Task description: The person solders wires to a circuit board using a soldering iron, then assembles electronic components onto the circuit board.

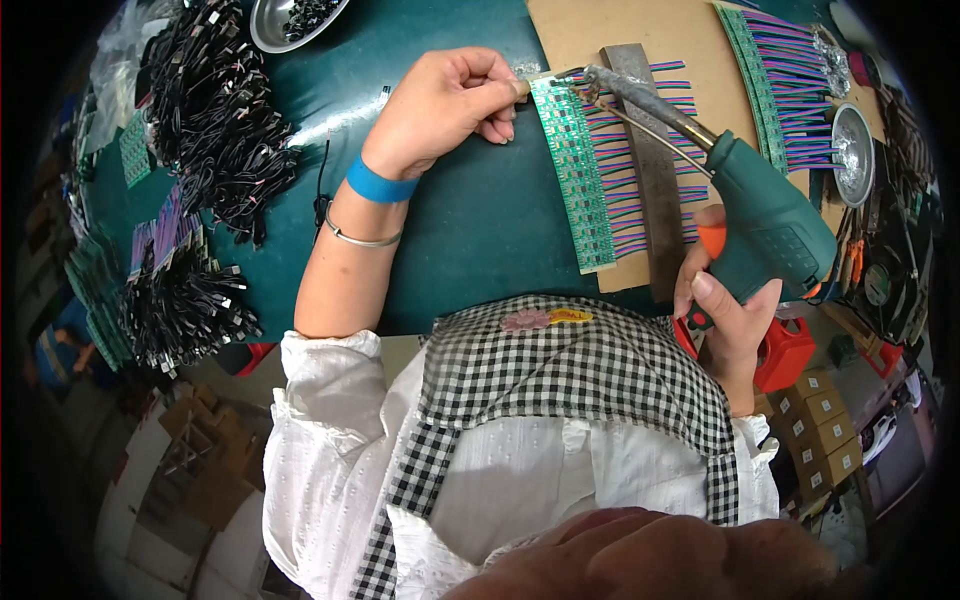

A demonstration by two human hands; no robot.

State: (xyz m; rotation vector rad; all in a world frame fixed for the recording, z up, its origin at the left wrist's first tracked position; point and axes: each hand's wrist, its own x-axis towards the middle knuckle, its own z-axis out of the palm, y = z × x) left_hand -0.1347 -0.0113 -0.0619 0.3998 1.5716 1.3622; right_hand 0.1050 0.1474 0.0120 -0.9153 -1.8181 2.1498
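My right hand (735, 320) is wrapped around the handle of a green soldering gun (770, 220) with an orange trigger. Its metal barrel slants left, and the tip is at the far end of a green circuit board panel (575, 175). Rows of thin coloured wires (625, 190) stick out from the panel's right side. Beside the panel's far left corner, my left hand (460, 100) is closed in a pinch; what the fingertips hold is too small to name. A black cable (323, 190) lies partly behind my left forearm.
A grey metal bar (650, 180) lies across the wires on brown board (575, 35). Another wired panel (755, 90) and a metal dish (852, 155) stand at right. Bundles of black cables (215, 130) and a bowl (262, 30) of small dark parts occupy the left.
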